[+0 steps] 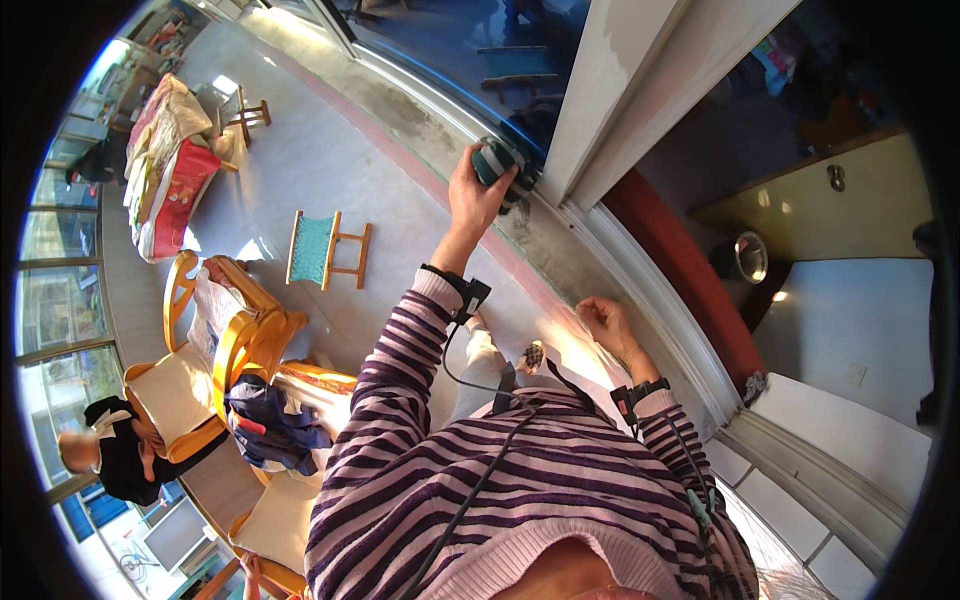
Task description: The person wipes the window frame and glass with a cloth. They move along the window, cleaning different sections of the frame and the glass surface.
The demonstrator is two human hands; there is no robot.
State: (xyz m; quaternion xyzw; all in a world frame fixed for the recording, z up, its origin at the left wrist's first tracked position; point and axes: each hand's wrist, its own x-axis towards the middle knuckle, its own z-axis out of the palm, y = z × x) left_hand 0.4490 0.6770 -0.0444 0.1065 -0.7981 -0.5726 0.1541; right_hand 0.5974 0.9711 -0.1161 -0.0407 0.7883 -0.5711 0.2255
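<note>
My left hand (478,191) is shut on a dark green and grey striped cloth (496,163), bunched up at the lower corner of a dark glass pane (465,67). The cloth lies over the concrete sill beside the white window frame (600,97); its far side is hidden. My right hand (609,326) hangs above the sill, near the white sliding track (660,300), with fingers curled and nothing seen in them. Both wrists wear black bands with small devices, and a cable runs from the left one.
A folding stool with a teal seat (313,250) stands on the grey floor. Wooden armchairs (247,330) with cushions and clothes are at the left. A person in black (124,450) sits beyond them. Bedding (176,172) is piled farther back. Part of another person's hand (251,568) shows at the bottom.
</note>
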